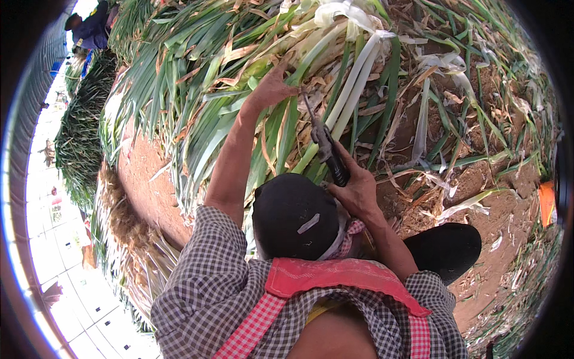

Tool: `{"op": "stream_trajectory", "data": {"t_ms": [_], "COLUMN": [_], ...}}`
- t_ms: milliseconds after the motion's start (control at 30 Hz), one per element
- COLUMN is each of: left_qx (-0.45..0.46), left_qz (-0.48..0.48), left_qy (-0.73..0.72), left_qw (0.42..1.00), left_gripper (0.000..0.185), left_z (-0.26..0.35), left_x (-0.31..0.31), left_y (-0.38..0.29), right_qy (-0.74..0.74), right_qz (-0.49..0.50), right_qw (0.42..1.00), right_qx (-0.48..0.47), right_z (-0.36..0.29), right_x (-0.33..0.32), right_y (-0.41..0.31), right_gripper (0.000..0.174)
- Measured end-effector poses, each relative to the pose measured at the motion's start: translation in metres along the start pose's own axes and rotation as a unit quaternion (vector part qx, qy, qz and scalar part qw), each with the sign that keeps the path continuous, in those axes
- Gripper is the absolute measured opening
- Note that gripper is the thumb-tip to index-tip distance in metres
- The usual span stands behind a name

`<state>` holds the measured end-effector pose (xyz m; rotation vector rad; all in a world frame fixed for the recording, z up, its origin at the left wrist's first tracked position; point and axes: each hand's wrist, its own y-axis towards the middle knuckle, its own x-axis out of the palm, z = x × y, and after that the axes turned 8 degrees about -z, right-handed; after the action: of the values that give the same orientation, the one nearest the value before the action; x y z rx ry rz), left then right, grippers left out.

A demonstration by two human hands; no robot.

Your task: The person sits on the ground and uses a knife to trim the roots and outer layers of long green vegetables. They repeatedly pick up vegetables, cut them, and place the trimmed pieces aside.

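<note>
My left hand (271,87) reaches into a heap of long green onions (224,67), thumb and fingers spread around leaves; its fingertips are partly hidden, so whether it grips a stalk is unclear. Closed around the black handle of a narrow-bladed hand tool (323,143) is my right hand (356,186). Soil dulls the metal, and the thin end points up toward my left thumb. Just right of the tool lie pale onion stalks (354,85) with white, peeling skin at the top. Dry brown leaves surround them.
My black-clad knee (293,215) rises between my arms; another black-covered leg part (444,249) is at right. Loose peelings (466,206) litter the brown soil (489,233). Onions with tangled roots (139,220) lie at left. Another person (92,29) is far upper left. An orange object (546,204) stands right.
</note>
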<state>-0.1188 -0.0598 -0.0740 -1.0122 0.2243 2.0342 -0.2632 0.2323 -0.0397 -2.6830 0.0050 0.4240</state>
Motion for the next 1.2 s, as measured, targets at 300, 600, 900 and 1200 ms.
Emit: {"op": "stream_trajectory", "data": {"t_ms": [300,600,900,1200], "left_qx": [-0.049,-0.165,-0.145,-0.260], "left_qz": [0.045,0.054,0.007,-0.092], "left_qy": [-0.035,0.081,0.039,-0.419], "left_qw": [0.997,0.982,0.989,0.865], "left_gripper": [0.066,0.060,0.060,0.061], "left_z": [-0.011,-0.013,-0.016,-0.003], "left_x": [0.010,0.025,0.001,0.002], "left_y": [-0.014,0.009,-0.024,-0.112], "right_qy": [-0.024,-0.085,-0.054,-0.101], "right_qz": [-0.007,0.092,0.057,0.098], "right_qw": [1.000,0.991,0.997,0.989], "right_qx": [0.012,0.048,-0.026,-0.041], "right_z": [-0.004,0.001,0.002,0.009], "right_x": [-0.001,-0.031,0.001,-0.005], "right_y": [0.023,0.099,0.043,0.060], "right_gripper": [0.085,0.085,0.085,0.088]}}
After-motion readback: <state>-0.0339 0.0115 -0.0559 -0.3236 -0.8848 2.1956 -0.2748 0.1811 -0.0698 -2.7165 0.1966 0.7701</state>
